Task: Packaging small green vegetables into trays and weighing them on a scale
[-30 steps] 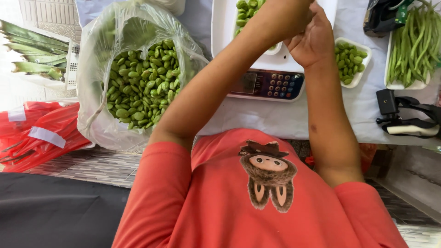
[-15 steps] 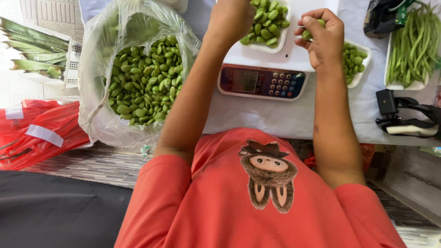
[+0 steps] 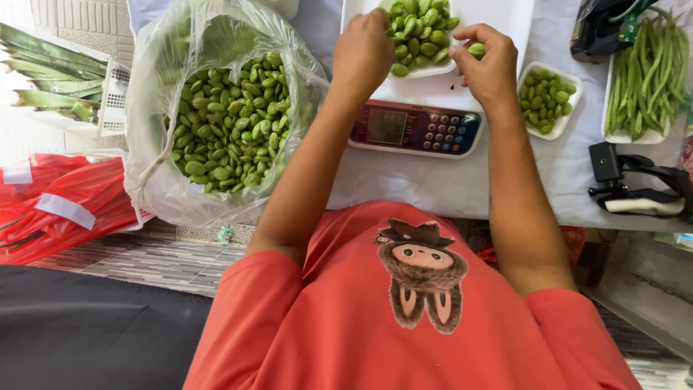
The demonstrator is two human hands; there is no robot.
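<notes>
Left hand [image 3: 361, 54]: a second ago raised and overlapping the right above the white foam tray of green beans [image 3: 422, 36] on the scale; now lowered to the tray's left edge. Right hand [image 3: 489, 65]: has separated, now at the tray's right side, pinching a single green bean [image 3: 476, 50]

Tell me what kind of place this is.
Probably a produce stall or vegetable-packing table. A digital scale carries a white tray of green beans, a big clear bag holds more, and a filled small tray sits beside long bean pods.
</notes>
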